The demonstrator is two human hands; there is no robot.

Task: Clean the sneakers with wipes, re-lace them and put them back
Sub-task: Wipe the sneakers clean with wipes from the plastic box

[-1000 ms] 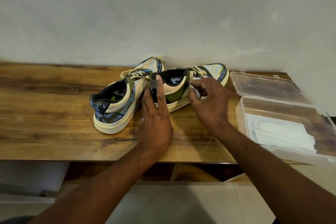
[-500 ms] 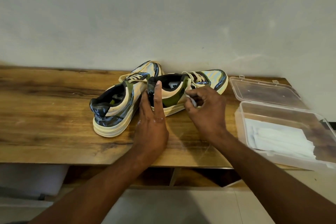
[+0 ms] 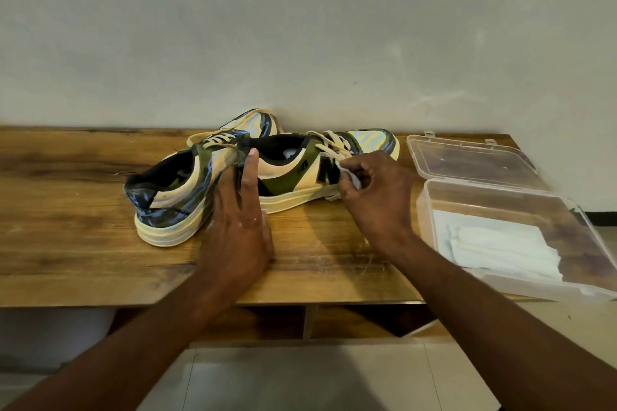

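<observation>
Head view. Wooden surface (image 3: 83, 210) set against a plain pale wall (image 3: 300, 27); open shelf compartments visible beneath the front edge, tiled floor below.

Task status, judged from present layout: wiping stage under way, early in the sequence.
- Right sneaker (image 3: 300, 177): lying near the wall, toe toward the right. Right hand (image 3: 374, 197) curled around a small white wipe (image 3: 350, 175), pressed to the side panel just below the laces (image 3: 334, 143).
- Left hand (image 3: 240, 223): fingers mostly straight, braced against the heel of the same sneaker, index finger extended up to the collar; nothing gripped.
- Left sneaker (image 3: 173, 197): just beside the first, heel toward the camera, touching or nearly touching it; no hand working it. Soles of both yellowish; whether stained or so coloured cannot be told.
- Laces present and threaded on both, loose at the ends.

Remaining: finish wiping both, attend to lacing, return to storage.

Surroundings:
- Clear plastic box (image 3: 500, 197) at right, hinged lid (image 3: 474, 160) folded back toward the wall, holding spare wipes (image 3: 500, 243); within easy reach of the right hand.
- No obstruction between hands and sneakers. Box overhangs the front corner of the surface slightly; possible risk of knocking it off.
</observation>
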